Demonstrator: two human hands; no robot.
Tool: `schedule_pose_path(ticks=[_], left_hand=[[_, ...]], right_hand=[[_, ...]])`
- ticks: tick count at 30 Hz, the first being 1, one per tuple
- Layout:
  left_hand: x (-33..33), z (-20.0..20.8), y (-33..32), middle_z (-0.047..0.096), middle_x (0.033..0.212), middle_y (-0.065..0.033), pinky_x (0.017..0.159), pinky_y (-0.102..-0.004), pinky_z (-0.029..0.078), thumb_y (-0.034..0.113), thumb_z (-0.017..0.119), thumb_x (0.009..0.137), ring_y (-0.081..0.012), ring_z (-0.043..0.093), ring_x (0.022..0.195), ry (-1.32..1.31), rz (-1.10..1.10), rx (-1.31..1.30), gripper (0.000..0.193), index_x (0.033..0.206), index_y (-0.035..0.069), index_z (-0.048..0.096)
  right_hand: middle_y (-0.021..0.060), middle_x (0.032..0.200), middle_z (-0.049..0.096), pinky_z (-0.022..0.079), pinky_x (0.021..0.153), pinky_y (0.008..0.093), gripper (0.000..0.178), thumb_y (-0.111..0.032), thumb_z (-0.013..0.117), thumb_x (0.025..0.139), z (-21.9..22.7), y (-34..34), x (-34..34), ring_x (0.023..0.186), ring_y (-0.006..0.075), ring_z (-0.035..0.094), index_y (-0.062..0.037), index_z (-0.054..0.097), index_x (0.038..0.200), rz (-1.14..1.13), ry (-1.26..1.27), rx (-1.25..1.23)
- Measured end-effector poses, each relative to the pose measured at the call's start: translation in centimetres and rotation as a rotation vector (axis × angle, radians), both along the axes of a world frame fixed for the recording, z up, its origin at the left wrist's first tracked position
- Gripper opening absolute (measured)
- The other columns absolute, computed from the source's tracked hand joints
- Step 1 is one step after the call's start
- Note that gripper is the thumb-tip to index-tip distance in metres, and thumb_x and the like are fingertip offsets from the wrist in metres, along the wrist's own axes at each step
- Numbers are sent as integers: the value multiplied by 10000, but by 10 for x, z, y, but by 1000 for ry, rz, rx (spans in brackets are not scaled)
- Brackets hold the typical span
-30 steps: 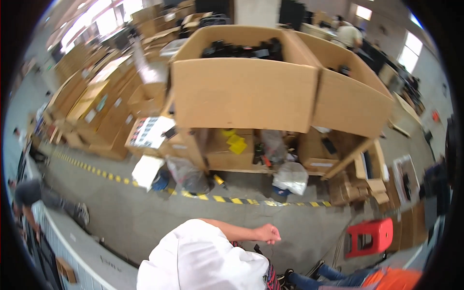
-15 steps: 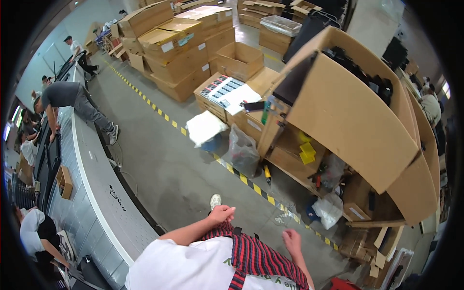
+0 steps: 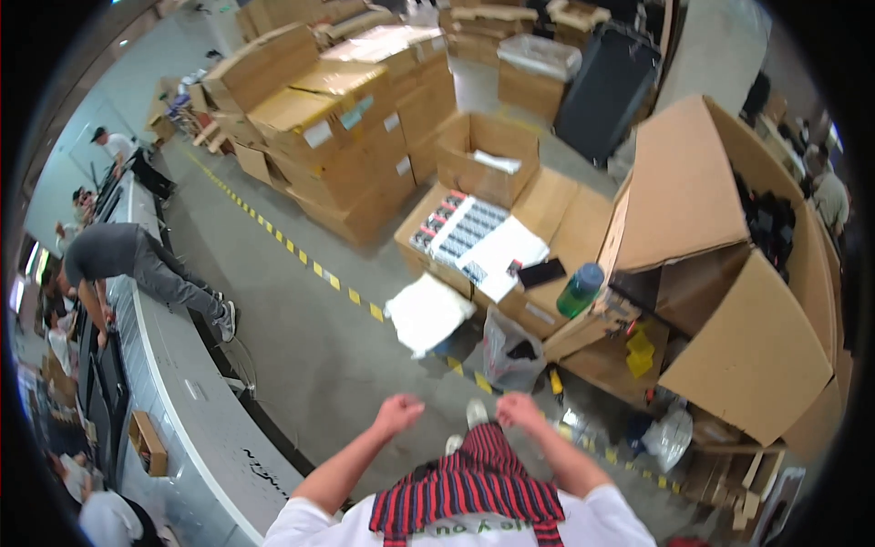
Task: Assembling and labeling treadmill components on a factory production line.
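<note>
- While both forearms point(image 3: 344, 472) angle up & inward from the lower edge, L hand point(image 3: 399, 415) & R hand point(image 3: 519, 410) are held apart, just ahead of the striped apron point(image 3: 469, 497).
- Fingers, both hands: curled in, narrow; too small to tell re: any grip.
- See-through plastic bag point(image 3: 512, 365): on floor point(image 3: 319, 383), beyond & below R fingers, apart from them.
- White bundle point(image 3: 427, 314): beside bag, fwd of L hand.
- Yellow-handled tool point(image 3: 556, 385): on floor, R of bag.
</note>
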State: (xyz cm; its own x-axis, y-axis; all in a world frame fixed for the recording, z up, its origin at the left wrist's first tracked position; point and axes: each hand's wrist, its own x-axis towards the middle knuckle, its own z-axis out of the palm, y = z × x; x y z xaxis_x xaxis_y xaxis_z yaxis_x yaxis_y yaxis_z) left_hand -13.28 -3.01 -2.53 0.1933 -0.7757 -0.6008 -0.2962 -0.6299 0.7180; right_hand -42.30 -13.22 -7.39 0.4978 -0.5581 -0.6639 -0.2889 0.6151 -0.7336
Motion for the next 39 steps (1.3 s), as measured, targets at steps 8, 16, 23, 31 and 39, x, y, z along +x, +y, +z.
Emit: schedule_pose_path(ticks=[8, 16, 23, 31, 39], left_hand=[[50, -17, -196, 574, 741, -33, 553, -215, 425, 174, 631, 749, -88, 520, 611, 236, 51, 23, 275, 940, -5, 548], [96, -51, -285, 577, 770, -10, 566, -205, 420, 145, 591, 793, -75, 520, 626, 263, 99, 153, 196, 947, 31, 548], [171, -65, -311, 584, 847, -33, 613, -234, 453, 222, 578, 813, -102, 555, 720, 316, 116, 197, 280, 1016, 39, 517], [318, -73, -296, 417, 1261, -111, 901, -401, 379, 599, 377, 805, -234, 472, 1076, 1215, 412, 6, 708, 1286, 84, 306], [518, 76, -134, 401, 1280, -65, 970, -339, 327, 469, 388, 866, -176, 410, 1148, 1342, 798, -601, 596, 1282, 46, 323]], right_hand=[[23, 781, 546, 444, 566, 264, 279, -319, 584, 796, -74, -200, 74, 659, 124, 517, -68, 534, 908, -530, 67, 115], [44, 891, 571, 412, 629, 300, 295, -329, 559, 805, -138, -262, 131, 743, 194, 527, -95, 518, 979, -1191, -145, 448], [48, 884, 571, 434, 613, 271, 228, -190, 591, 796, -103, -281, 222, 714, 182, 530, -77, 512, 978, -999, -321, 458], [47, 769, 603, 442, 619, 277, 226, -76, 598, 698, -1, -220, 340, 687, 103, 528, 77, 592, 864, 92, 120, -140], [14, 652, 578, 397, 513, 231, 145, -88, 620, 732, 98, -227, 606, 572, 65, 480, 55, 609, 755, 572, -67, -430]])
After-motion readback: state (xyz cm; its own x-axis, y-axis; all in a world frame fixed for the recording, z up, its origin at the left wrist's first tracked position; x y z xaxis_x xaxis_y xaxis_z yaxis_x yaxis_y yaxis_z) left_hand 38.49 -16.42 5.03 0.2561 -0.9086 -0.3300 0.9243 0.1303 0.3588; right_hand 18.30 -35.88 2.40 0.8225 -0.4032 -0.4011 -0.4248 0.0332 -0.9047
